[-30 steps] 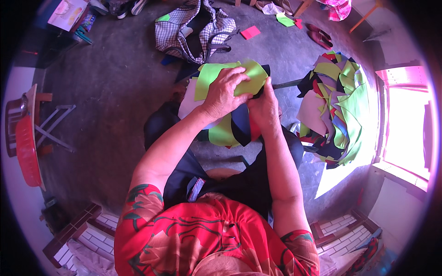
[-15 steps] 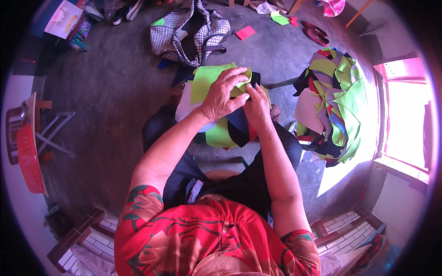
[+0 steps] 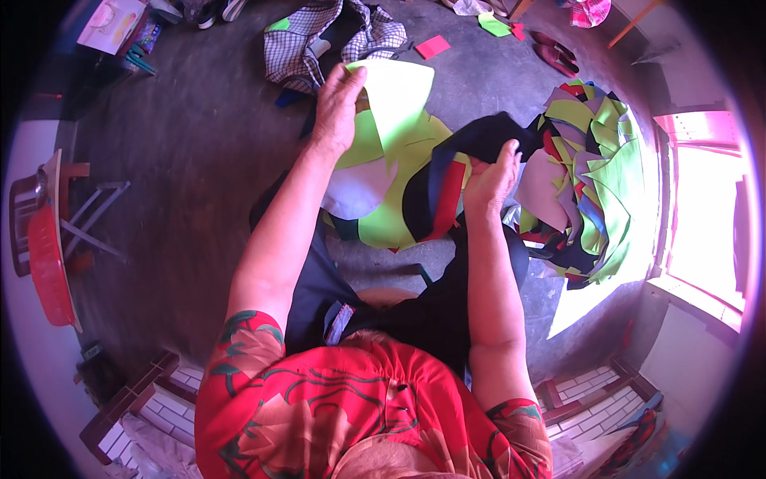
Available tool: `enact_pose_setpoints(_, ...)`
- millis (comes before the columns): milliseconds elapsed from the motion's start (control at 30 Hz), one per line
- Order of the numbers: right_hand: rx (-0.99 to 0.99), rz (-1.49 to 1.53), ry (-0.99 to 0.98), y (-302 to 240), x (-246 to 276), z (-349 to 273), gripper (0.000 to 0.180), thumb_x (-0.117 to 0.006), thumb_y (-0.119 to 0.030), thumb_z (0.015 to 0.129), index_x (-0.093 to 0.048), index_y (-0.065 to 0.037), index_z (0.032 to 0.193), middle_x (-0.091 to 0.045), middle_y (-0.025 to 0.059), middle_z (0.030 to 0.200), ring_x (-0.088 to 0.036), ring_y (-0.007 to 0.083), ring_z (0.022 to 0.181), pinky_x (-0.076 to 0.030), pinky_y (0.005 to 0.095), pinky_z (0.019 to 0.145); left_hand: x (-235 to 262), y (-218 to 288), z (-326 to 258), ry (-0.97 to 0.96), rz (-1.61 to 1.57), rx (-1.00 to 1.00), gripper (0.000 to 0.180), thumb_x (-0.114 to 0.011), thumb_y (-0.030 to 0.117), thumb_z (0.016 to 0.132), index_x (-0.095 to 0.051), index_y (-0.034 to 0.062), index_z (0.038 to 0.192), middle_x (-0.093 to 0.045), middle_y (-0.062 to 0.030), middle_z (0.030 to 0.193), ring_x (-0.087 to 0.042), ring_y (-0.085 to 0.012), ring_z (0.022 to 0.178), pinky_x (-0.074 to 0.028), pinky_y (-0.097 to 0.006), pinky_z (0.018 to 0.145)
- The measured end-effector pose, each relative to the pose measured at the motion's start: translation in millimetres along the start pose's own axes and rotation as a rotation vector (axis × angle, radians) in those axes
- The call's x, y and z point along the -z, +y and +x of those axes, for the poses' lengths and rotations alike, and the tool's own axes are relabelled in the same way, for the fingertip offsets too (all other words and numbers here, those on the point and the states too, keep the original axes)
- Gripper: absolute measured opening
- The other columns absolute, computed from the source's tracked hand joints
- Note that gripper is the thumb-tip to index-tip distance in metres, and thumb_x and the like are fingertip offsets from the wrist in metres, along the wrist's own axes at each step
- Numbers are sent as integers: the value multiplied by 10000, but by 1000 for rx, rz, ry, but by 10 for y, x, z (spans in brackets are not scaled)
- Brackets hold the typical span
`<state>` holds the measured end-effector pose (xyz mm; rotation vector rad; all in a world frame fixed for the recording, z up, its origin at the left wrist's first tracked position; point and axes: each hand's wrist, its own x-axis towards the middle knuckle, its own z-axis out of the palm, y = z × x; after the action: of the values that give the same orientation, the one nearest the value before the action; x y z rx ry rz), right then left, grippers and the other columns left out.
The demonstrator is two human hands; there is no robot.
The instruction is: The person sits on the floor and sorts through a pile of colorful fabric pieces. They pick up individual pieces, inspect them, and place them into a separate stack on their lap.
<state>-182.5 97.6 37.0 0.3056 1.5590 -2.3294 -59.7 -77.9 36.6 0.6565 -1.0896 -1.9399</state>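
My left hand (image 3: 337, 108) pinches the corner of a bright lime-green fabric piece (image 3: 401, 96), lifted above the pile over my lap. To the right, my right hand (image 3: 493, 177) grips a dark fabric piece (image 3: 493, 137), whose edge curves up and away from the pile. Under both lies a heap of cut fabric: a pale grey piece (image 3: 359, 190), a lime-green piece (image 3: 387, 221) and a red strip (image 3: 448, 199). What supports the heap is mostly hidden.
A large mound of mixed scraps (image 3: 590, 184) stands at the right, near the bright window (image 3: 706, 215). Ahead lie a checked bag (image 3: 299, 52), a red scrap (image 3: 432, 47) and dark red shoes (image 3: 554, 53). A red basin (image 3: 48, 267) is at the far left.
My hands, together over the pile before, have moved apart. The left has lifted the lime-green piece up and forward; the right has drawn the dark piece to the right.
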Motion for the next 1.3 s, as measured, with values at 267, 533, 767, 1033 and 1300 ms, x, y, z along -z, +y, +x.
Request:
enact_pose_setpoints(267, 274, -190, -16, -93, 94, 71, 612, -439, -450, 925, -337, 1, 1327, -476, 116, 1182, -557, 175, 906, -491, 307, 698, -88, -119, 58, -153, -296, 76, 147, -559, 185, 901, -545, 88, 1010, -607, -62, 999, -615, -218, 930, -563, -415, 719)
enact_pose_setpoints(533, 453, -282, -59, -164, 125, 6, 486, -434, -393, 947, -430, -18, 1257, -540, 29, 933, -501, 103, 816, -438, 252, 666, -278, -561, -55, -115, -97, 230, 141, -550, 153, 894, -542, 59, 999, -586, -57, 961, -592, -181, 909, -545, -371, 718)
enact_pose_setpoints(767, 498, -278, -183, -275, 55, -114, 395, -439, -347, 961, -493, 7, 1127, -506, 17, 881, -467, 102, 796, -413, 238, 739, 173, -1027, -180, 27, 595, 551, 206, -565, 172, 861, -517, 4, 971, -553, -89, 881, -624, -199, 675, -519, -311, 499)
enact_pose_setpoints(1033, 372, -377, -209, -203, 163, 21, 376, -468, -324, 950, -511, 10, 1115, -526, 15, 893, -494, 138, 750, -428, 240, 712, 205, -896, -259, 145, 1144, -95, 264, -647, 168, 782, -490, 7, 920, -572, -140, 862, -605, -237, 786, -487, -381, 624)
enact_pose_setpoints(1300, -371, 489, -661, -187, 104, 67, 391, -414, -283, 961, -480, 10, 1212, -502, 130, 1286, -474, 274, 1196, -349, 435, 1024, -110, -376, -290, -369, 692, 292, 534, -473, 475, 890, -525, 32, 1184, -544, -98, 1195, -484, -196, 1136, -372, -315, 927)
